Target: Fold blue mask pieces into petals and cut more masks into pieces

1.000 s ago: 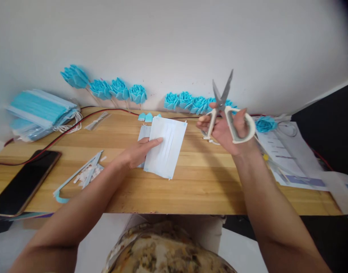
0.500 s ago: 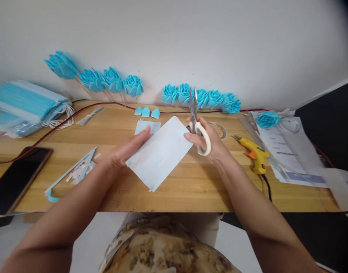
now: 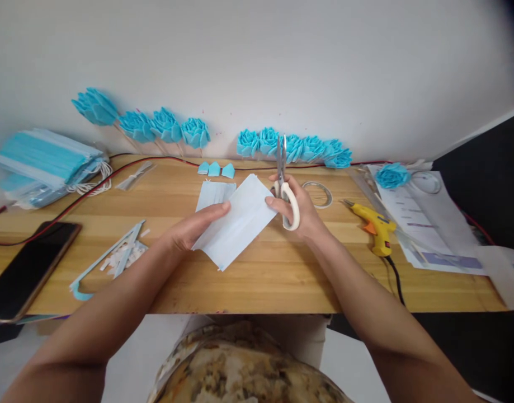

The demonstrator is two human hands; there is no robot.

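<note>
Over the middle of the table, a pale blue-white face mask sheet [image 3: 240, 224] without ear loops is held tilted between both hands. My left hand [image 3: 198, 226] grips its left side, thumb on top and fingers hidden beneath. White-handled scissors [image 3: 289, 207] sit in my right hand [image 3: 302, 210], blades pointing away from me and slightly apart. The right thumb also pinches the sheet's right corner. Beyond the sheet lies another pale mask piece [image 3: 212, 193], partly covered. Behind that, three small blue petal-shaped pieces [image 3: 215, 169] lie in a row.
Blue fabric flowers [image 3: 166, 124] lean along the wall. A bag of masks [image 3: 51, 162], a phone [image 3: 30, 268] and blue-white scraps [image 3: 122, 254] are at left. A tape roll [image 3: 317, 195], a yellow glue gun [image 3: 376, 226] and papers [image 3: 433, 224] with a flower [image 3: 393, 176] are at right.
My left thumb has moved further onto the sheet, and the sheet's near left edge now bends. The hands and scissors have shifted slightly left in view.
</note>
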